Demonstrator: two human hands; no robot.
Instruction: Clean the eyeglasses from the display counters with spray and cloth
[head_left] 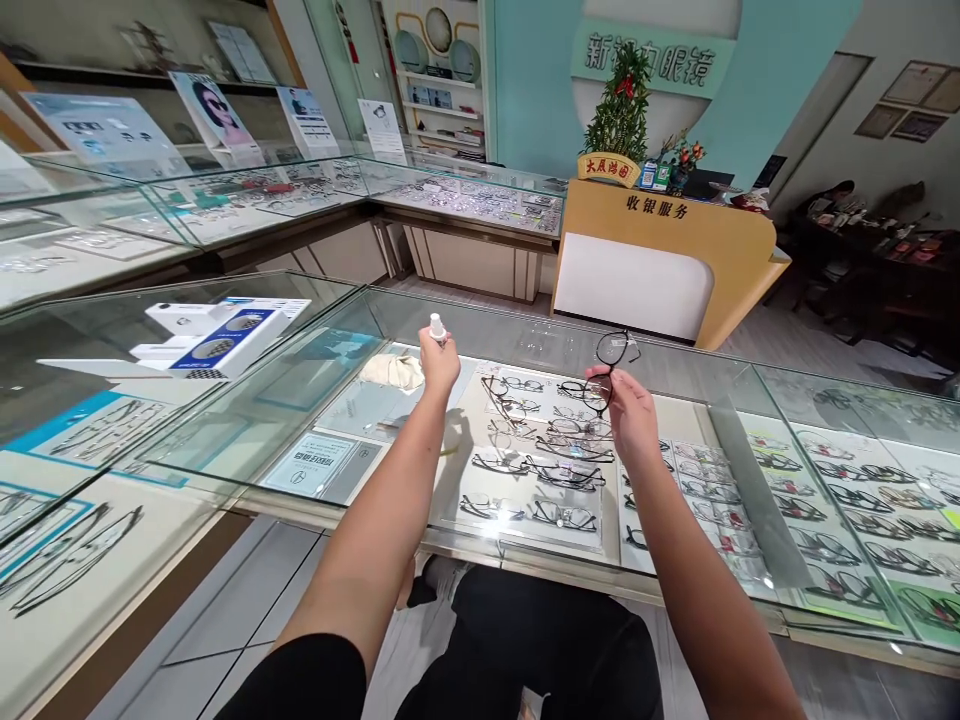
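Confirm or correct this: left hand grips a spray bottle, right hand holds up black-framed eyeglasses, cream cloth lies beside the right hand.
Wrong side: the head view shows the cream cloth beside the left hand, not the right hand. The rest stands: left hand gripping the spray bottle, right hand holding up black-framed eyeglasses.

In the left hand (439, 366) is the bottle (436, 326), near the cloth (392, 371), in the right hand (634, 412) the spectacles (598, 390), and far behind stands the cashier desk (667, 235).
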